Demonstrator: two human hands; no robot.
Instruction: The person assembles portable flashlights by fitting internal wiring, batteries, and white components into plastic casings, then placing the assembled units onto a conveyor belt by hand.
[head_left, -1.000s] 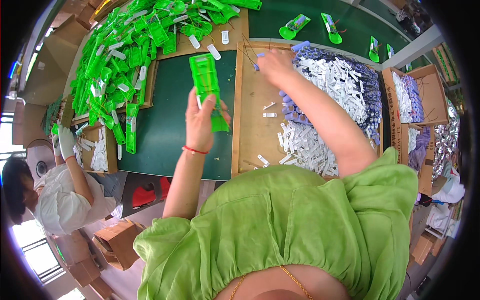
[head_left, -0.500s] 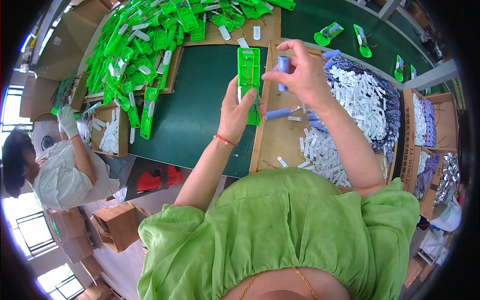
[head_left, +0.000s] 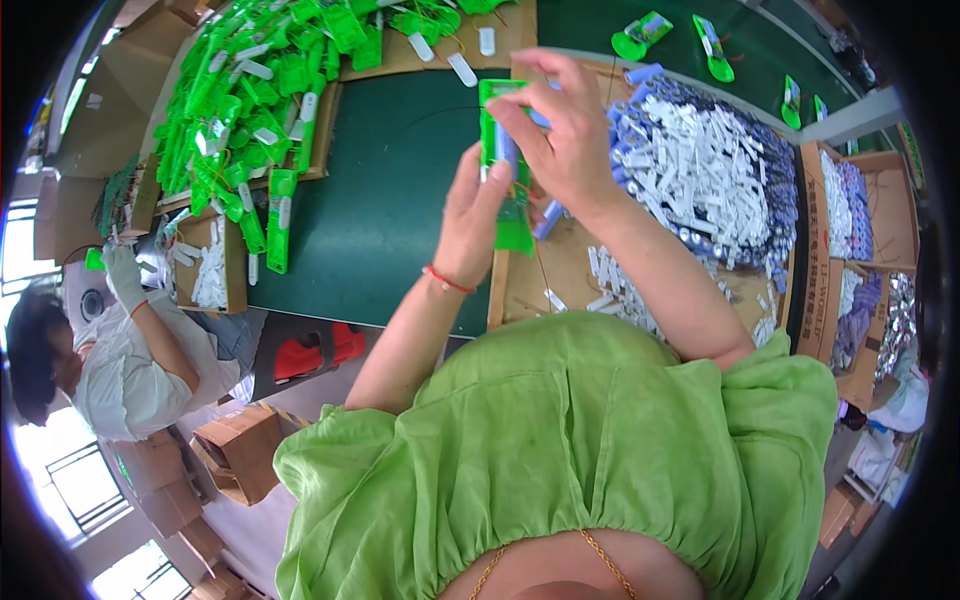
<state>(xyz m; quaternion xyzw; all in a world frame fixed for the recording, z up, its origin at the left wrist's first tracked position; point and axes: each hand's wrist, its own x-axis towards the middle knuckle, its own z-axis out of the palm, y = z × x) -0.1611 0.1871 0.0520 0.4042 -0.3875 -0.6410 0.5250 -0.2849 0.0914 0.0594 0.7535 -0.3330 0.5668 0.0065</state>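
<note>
My left hand is wrapped round a long green plastic housing, its thumb along the front. A blue cylindrical battery cell lies lengthwise in the housing, next to thin red and dark wires. My right hand is bent over the housing's upper end, finger and thumb close to the cell. Part of another blue cell shows under its curled fingers, mostly hidden. Just below that hand, one more blue cell sits by the cardboard tray.
White tabs and blue cells form a big pile on the right. Green housings are heaped at the left. Finished-looking green pieces lie on the green table beyond. A co-worker in white gloves sits far left.
A blue cell that my right hand held upright beside the housing now lies inside it. The right hand has moved left and over the housing, which my left hand still grips.
</note>
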